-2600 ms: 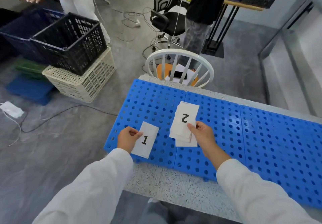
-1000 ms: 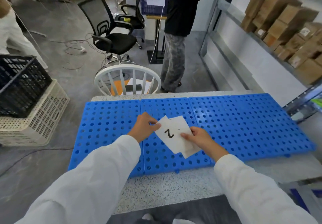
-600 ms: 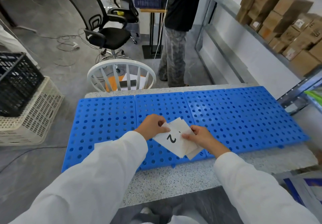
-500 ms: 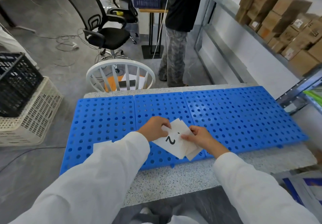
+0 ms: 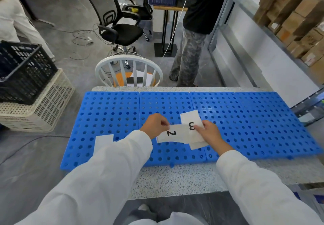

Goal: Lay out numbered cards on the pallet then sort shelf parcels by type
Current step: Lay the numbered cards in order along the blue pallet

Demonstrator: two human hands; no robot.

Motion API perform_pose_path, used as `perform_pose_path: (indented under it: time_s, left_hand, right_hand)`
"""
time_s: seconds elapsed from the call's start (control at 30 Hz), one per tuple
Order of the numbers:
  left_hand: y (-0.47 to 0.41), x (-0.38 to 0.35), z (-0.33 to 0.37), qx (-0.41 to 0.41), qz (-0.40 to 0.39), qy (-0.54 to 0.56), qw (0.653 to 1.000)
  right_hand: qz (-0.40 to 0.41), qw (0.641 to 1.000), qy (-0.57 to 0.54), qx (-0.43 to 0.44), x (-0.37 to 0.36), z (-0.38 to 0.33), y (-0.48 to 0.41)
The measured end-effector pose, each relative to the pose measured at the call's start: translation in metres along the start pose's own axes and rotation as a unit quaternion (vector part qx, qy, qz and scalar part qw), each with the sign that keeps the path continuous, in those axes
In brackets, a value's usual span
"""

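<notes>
A blue perforated pallet (image 5: 245, 119) covers the speckled table. My left hand (image 5: 155, 125) pinches the white card marked 2 (image 5: 172, 133) by its upper left corner, just above the pallet's middle. My right hand (image 5: 208, 133) holds a small stack of white cards (image 5: 190, 121) whose top card shows a 3. The 2 card is drawn out to the left of that stack. One more white card (image 5: 103, 139) lies on the pallet's left part, half hidden by my left sleeve. Brown cardboard parcels (image 5: 298, 23) fill the shelf at the upper right.
A white spindle-back chair (image 5: 128, 70) stands behind the table. A black crate on a cream crate (image 5: 35, 100) sits at the left. A person in a black shirt (image 5: 201, 14) stands by the shelf, reaching to the parcels. An office chair (image 5: 119, 26) is farther back.
My left hand set the 1 card down at the left, then came over to the stack. It has now pulled the 2 card leftward off the stack, uncovering the 3.
</notes>
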State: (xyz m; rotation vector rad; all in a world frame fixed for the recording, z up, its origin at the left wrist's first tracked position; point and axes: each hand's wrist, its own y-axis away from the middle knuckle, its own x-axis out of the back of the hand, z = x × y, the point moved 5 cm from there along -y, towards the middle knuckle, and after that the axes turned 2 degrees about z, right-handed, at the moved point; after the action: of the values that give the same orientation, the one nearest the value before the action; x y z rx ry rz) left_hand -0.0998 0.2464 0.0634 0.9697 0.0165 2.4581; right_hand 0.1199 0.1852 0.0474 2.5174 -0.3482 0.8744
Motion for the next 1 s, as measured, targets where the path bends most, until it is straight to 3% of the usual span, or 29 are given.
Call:
perform_pose_path:
  time_s: [0.17,0.37,0.73,1.0]
  left_hand:
    - [0.015,-0.007,-0.02,0.095,0.037,0.097,0.99]
    - [0.031,-0.042,-0.049,0.223,0.109,0.221,0.943]
    - [0.031,-0.11,-0.06,0.314,0.112,0.189,0.924]
    - [0.029,-0.11,-0.069,0.341,0.087,0.1,0.931]
  right_hand:
    - [0.034,0.996,-0.077,-0.025,0.023,0.014,-0.012]
    - [0.022,0.989,-0.141,-0.031,0.037,0.026,-0.027]
    - [-0.013,0.994,-0.104,-0.043,0.043,0.062,-0.025]
    - [-0.038,0.993,-0.109,-0.041,0.027,0.052,-0.019]
